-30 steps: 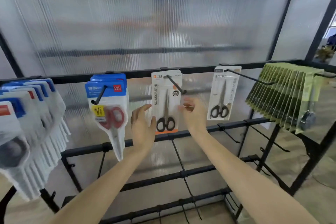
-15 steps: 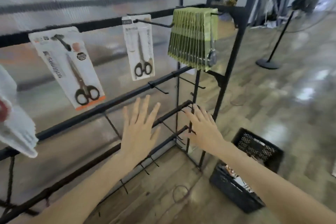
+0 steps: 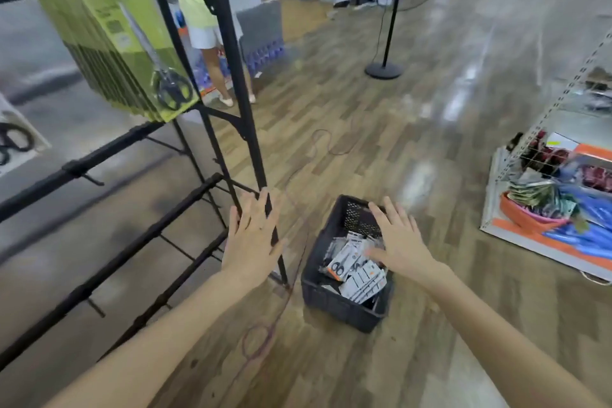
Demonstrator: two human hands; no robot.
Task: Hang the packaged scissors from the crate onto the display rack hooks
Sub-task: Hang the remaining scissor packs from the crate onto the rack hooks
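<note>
A black plastic crate stands on the wooden floor at lower centre, holding several white packaged scissors. My right hand hovers over the crate's right side with fingers spread and holds nothing. My left hand is stretched out flat in front of the black display rack's corner post, also empty. A thick stack of green scissor packs hangs from a hook at the rack's upper left. One white scissor pack shows at the left edge.
A thin red cable loops on the floor left of the crate. A fan stand is behind, a person stands beyond the rack, and a white wire shelf with goods sits at the right.
My view has swung right and down from the rack to the crate on the floor. Both empty hands have dropped from the hanging packs; the right one now reaches over the crate.
</note>
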